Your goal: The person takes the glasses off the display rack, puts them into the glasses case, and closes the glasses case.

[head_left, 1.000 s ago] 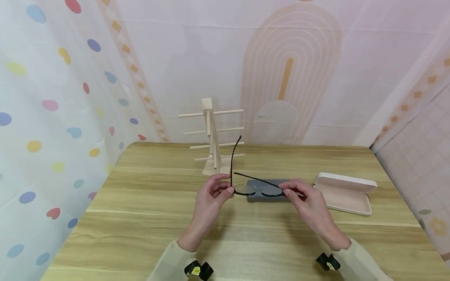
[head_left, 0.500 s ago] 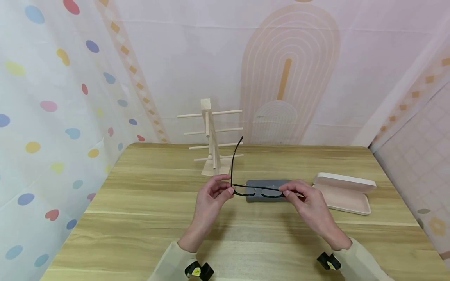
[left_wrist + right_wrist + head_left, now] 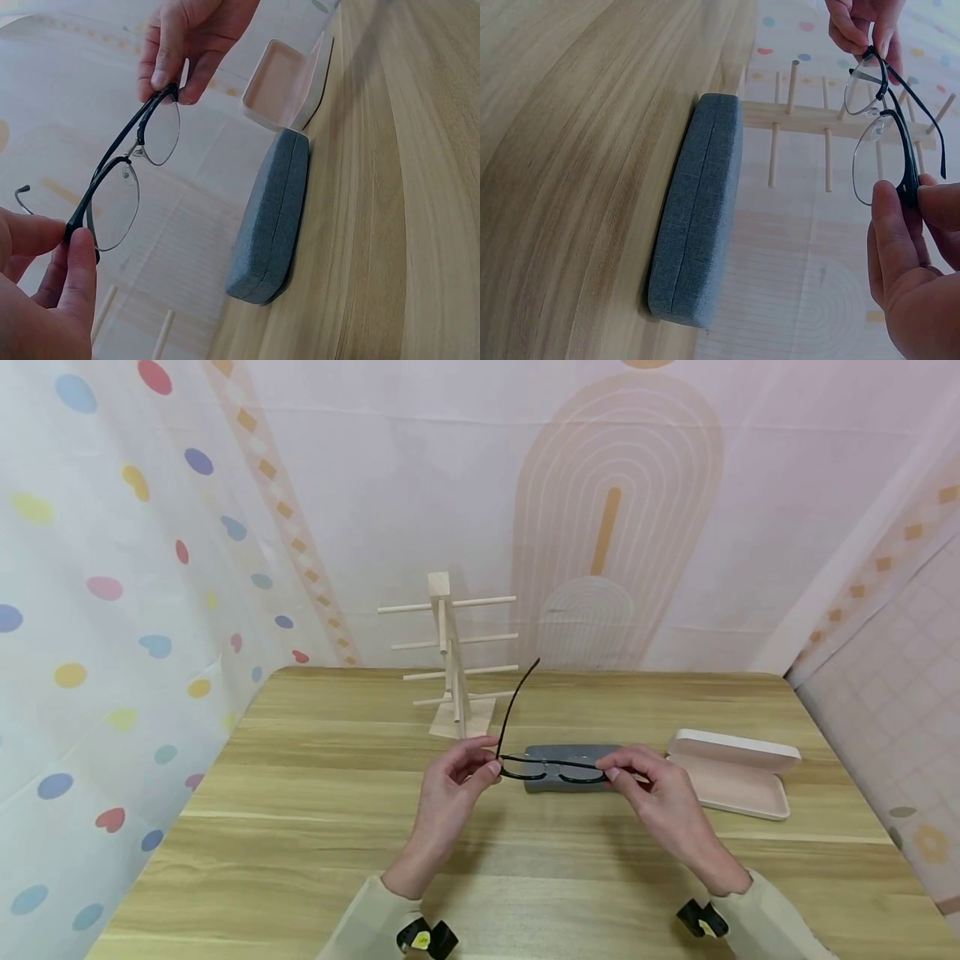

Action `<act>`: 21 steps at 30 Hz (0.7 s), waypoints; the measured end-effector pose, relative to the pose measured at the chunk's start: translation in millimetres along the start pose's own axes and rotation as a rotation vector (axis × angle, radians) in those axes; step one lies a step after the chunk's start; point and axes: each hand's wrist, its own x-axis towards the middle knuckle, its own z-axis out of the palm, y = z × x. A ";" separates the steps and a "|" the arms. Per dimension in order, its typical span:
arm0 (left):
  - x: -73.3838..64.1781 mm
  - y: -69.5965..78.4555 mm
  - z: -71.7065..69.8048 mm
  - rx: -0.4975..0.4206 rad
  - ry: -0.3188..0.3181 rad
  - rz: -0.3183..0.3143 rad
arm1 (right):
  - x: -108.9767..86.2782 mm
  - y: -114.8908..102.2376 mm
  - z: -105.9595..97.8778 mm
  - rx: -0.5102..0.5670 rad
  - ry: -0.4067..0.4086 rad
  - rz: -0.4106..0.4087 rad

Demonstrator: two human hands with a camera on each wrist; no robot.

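A pair of eyeglasses (image 3: 551, 763) with black upper rims and thin metal lower rims is held up between both hands, over a grey-blue glasses case. My left hand (image 3: 457, 785) pinches the left hinge corner between thumb and fingers. At the other end, my right hand (image 3: 663, 797) pinches the right hinge corner. The right temple arm lies folded across behind the lenses, while the left one points away, leaning inward. In the left wrist view the eyeglasses (image 3: 124, 165) hang apart from the closed grey-blue case (image 3: 270, 217).
Behind the left hand stands a wooden display rack (image 3: 453, 652) with several pegs. An open pale pink glasses case (image 3: 738, 772) lies right of the right hand. Everything rests on a wood-grain table (image 3: 300, 827) with a patterned curtain (image 3: 420, 485) behind.
The right temple arm has swung inward to lie along the lenses. After that, the left temple arm has begun tilting inward to the right. Both hands have kept their hold.
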 end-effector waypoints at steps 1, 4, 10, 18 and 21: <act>-0.2 0.2 -0.1 0.004 0.002 0.000 | 0.1 -0.2 0.1 0.001 0.000 -0.001; -0.6 0.9 -0.2 0.015 0.007 0.003 | -0.1 -0.9 0.0 0.007 0.002 -0.004; -0.5 1.4 0.2 0.016 0.002 0.007 | -1.1 -1.1 -0.3 0.008 0.007 -0.003; 0.1 1.0 0.0 0.030 -0.009 0.028 | -1.6 0.5 -0.1 0.016 0.011 -0.009; 0.8 0.3 0.2 0.061 -0.004 0.034 | -1.4 1.4 0.1 0.017 0.014 -0.009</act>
